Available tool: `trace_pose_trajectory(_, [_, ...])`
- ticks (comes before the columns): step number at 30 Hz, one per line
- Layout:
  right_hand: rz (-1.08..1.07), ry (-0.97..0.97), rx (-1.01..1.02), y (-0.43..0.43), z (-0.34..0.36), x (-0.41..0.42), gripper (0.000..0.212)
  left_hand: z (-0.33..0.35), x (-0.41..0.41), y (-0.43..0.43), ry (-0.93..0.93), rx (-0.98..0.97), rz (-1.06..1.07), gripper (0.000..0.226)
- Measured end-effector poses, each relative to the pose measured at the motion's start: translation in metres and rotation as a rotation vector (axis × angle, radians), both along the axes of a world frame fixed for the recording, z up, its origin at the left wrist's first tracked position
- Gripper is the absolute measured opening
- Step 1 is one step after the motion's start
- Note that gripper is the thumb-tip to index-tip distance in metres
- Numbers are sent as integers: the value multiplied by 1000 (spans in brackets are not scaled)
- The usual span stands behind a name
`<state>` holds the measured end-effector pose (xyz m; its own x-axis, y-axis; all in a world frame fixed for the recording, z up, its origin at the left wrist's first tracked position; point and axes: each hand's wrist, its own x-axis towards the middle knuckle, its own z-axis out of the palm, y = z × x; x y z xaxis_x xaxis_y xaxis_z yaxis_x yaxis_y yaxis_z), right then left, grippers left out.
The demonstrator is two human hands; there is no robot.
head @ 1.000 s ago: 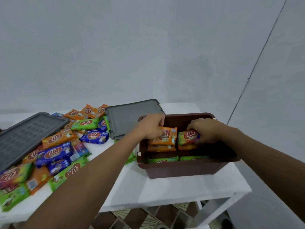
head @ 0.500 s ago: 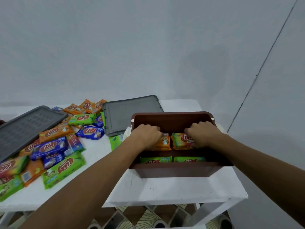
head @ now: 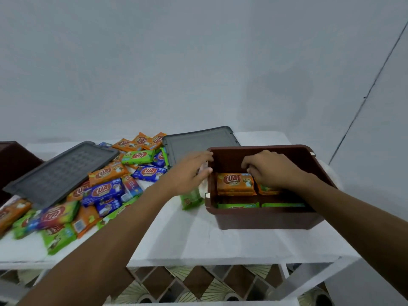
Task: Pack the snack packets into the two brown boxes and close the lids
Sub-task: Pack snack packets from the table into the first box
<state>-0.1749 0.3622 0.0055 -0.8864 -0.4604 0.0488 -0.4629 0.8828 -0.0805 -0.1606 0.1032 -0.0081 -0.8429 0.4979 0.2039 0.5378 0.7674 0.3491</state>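
A brown box (head: 265, 217) stands open at the table's right end, holding green packets along its near wall and an orange packet (head: 235, 183) behind them. My right hand (head: 273, 168) is inside the box, fingers curled down onto another orange packet (head: 268, 191). My left hand (head: 189, 173) hovers just outside the box's left wall with fingers spread and nothing in it. A heap of loose snack packets (head: 103, 191) covers the table's left half. The second brown box (head: 13, 162) shows at the far left edge.
Two grey lids lie on the white table (head: 198, 241): one (head: 61, 171) propped over the packet heap at left, one (head: 198, 142) behind my left hand. A green packet (head: 191, 200) lies beside the box's left wall. The table's right edge is close to the box.
My left hand has let go of the orange packet and come out of the box to its left side. My right hand stays inside on its packet.
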Motion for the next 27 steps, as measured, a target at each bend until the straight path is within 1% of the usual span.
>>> trace_pose_trajectory(1, [8,16,-34,-12,2,3,23,-4,4,-17,-22,5,39,41])
trace_pose_trajectory(3, [28,58,-93,-43,6,12,17,-17,12,-62,-53,-46,116,42])
trace_pose_trajectory(5, [59,124,-125,-76,12,23,14,-29,21,-108,-101,-126,194,39])
trace_pose_trajectory(7, [99,167,-137,-104,16,33,12,-36,33,-138,-135,-247,262,40])
trace_pose_trajectory(9, [116,152,-138,-134,17,42,10,-40,48,-161,-188,-333,294,52])
trace_pose_trajectory(10, [113,138,-126,-151,15,46,11,-43,55,-170,-236,-345,305,61])
trace_pose_trajectory(13, [25,29,-10,-193,-1,57,23,-51,70,-185,-363,-323,333,88])
trace_pose_trajectory(16, [-98,-53,175,-219,-37,62,37,-56,77,-190,-350,-298,376,102])
trace_pose_trajectory(17, [-161,-78,193,-221,-52,63,44,-58,78,-190,-347,-285,395,106])
trace_pose_trajectory(19, [-293,-131,135,-224,-75,66,52,-61,78,-191,-352,-258,425,108])
trace_pose_trajectory(20, [-329,-132,100,-225,-83,69,53,-63,77,-192,-360,-239,433,106])
trace_pose_trajectory(22, [-343,-85,66,-230,-88,74,49,-66,75,-192,-384,-187,445,99])
trace_pose_trajectory(24, [-328,-91,17,-236,-86,79,54,-67,75,-191,-405,-166,441,97])
trace_pose_trajectory(27, [-307,-110,-8,-239,-80,82,61,-68,79,-186,-419,-196,412,108])
